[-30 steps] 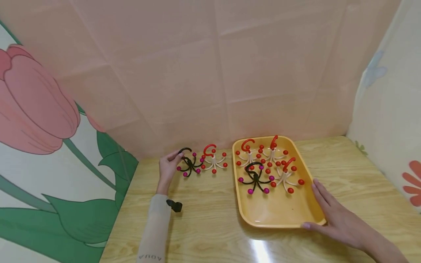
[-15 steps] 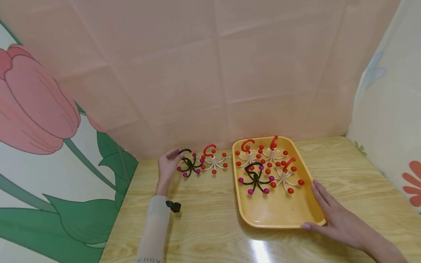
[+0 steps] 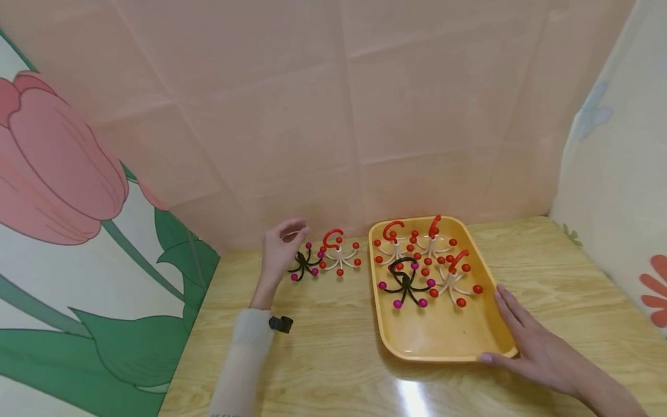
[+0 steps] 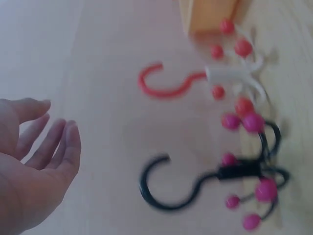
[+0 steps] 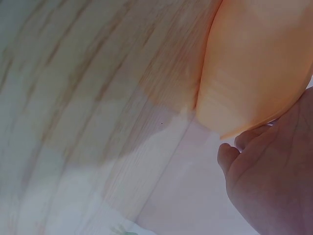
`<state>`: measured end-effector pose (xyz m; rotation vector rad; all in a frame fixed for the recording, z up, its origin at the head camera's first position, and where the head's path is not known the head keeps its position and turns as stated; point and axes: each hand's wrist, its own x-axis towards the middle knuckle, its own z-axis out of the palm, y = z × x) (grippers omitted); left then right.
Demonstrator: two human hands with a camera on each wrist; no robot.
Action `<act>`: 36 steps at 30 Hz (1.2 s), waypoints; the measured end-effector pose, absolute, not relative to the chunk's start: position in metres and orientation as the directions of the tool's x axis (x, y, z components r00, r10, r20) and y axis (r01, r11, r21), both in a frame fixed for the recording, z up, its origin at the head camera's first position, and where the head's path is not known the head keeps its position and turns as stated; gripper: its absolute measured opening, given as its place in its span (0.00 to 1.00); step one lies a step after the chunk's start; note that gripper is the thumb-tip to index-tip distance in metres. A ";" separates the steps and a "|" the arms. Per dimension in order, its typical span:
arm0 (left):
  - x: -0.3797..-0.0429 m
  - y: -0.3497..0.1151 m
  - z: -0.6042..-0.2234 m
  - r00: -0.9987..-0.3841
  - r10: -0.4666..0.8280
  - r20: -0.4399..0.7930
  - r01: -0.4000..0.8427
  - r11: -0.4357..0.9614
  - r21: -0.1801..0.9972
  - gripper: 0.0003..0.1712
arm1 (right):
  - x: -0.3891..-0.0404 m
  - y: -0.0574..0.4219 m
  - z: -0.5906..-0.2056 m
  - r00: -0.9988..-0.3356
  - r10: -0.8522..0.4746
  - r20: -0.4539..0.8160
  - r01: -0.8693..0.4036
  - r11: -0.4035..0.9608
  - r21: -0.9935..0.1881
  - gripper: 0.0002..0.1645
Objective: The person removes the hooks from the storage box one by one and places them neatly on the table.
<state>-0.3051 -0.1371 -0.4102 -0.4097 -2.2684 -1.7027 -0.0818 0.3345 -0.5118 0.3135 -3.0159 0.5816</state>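
In the head view, my left hand (image 3: 281,246) hovers over a black hook hanger (image 3: 302,262) with magenta ball tips, overlapping its hook there. The left wrist view shows my bent fingers apart from the black hook (image 4: 168,205); nothing is between them. Beside it stands a white hanger (image 3: 340,259) with a red hook and red balls. My right hand (image 3: 544,347) rests against the near right corner of a yellow tray (image 3: 432,347), straight fingers along its side and thumb at the front rim. Inside are another black hanger (image 3: 406,284) and several white ones (image 3: 452,281).
A wood-grain table (image 3: 323,347) lies under everything. Behind it rises a creased pink sheet (image 3: 271,145). Panels with a tulip picture (image 3: 62,156) and a red flower (image 3: 658,289) flank the left and right sides.
My left hand has let go of the black hanger's hook and moved up and slightly to the right. The right hand and the tray have stayed in place.
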 end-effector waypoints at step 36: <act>-0.282 0.001 -0.431 -0.713 0.700 0.041 0.535 0.505 0.677 0.29 | -0.076 0.333 -0.509 -0.969 -0.198 0.145 -0.236 0.914 -0.331 0.76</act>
